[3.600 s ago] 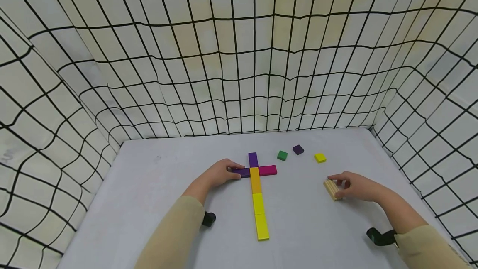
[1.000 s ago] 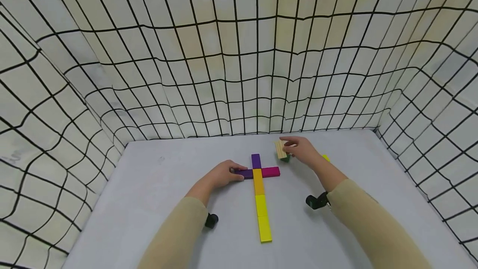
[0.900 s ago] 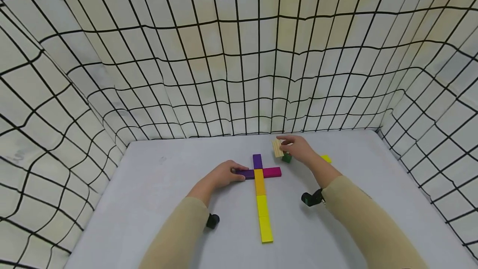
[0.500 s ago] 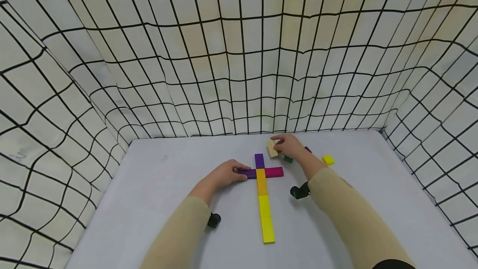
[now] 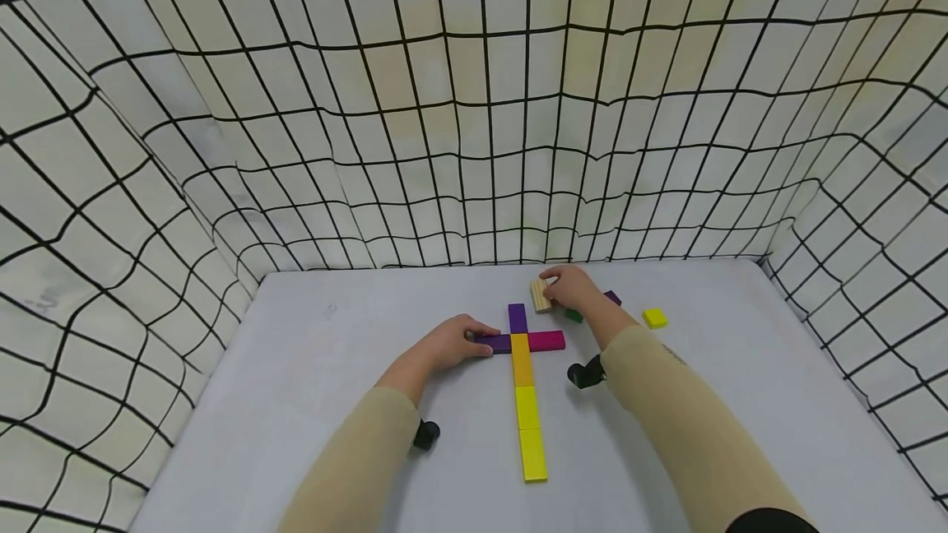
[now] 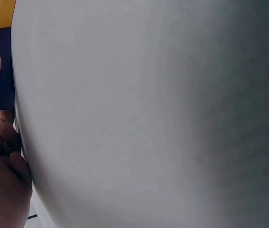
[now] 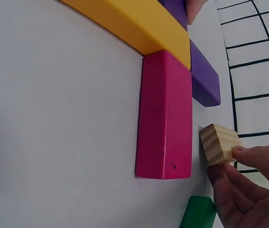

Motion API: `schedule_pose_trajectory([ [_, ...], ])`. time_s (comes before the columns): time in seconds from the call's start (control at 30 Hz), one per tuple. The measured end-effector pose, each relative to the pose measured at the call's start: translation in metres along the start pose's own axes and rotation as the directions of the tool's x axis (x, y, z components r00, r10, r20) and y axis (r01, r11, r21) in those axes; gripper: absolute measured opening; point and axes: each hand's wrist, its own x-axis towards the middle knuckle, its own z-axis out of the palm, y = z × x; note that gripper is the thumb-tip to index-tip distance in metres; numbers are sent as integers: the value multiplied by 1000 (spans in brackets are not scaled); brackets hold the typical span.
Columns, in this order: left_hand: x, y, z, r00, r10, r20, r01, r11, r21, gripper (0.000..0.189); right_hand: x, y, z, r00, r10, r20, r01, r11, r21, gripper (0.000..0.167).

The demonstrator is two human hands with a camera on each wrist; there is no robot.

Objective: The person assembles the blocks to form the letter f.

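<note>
On the white table [image 5: 355, 451], coloured blocks form a cross: an orange block [image 5: 522, 360], two yellow blocks [image 5: 528, 408] below it, a purple block [image 5: 517, 318] at the top and a magenta block [image 5: 548, 341] as right arm. My left hand [image 5: 444, 344] holds the cross's left arm, a dark purple block [image 5: 499, 344], between thumb and fingers; in the left wrist view this block [image 6: 4, 71] lies against the orange one. My right hand [image 5: 573, 290] pinches a striped natural-wood block [image 5: 539, 298] behind and right of the top purple block. The right wrist view shows this wooden block [image 7: 218, 142] apart from the cross.
A green block [image 5: 573, 315] lies partly hidden under my right hand. Behind the right wrist a dark purple piece [image 5: 612, 297] shows, and a yellow block [image 5: 655, 317] lies farther right. A black-grid net [image 5: 481, 130] encloses the table's back and sides.
My right hand has carried the wooden block from the table's right side leftward to the back, near the cross's top. It barely moves lately. My left hand stays on the dark purple block.
</note>
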Motion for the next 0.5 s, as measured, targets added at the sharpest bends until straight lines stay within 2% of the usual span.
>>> schedule_pose_trajectory([
  [0.2,-1,2,-1,1000,0,6,0,1000,-3,31,-1,-3,-1,1000,8,9,-8,1000,-21,43],
  [0.37,-1,4,-1,1000,-4,6,4,1000,5,31,-3,-3,-6,999,-38,10,38,996,-86,39],
  [0.5,0,2,-1,1000,-7,6,7,1000,9,31,-5,0,-11,996,-73,42,79,987,-141,36],
])
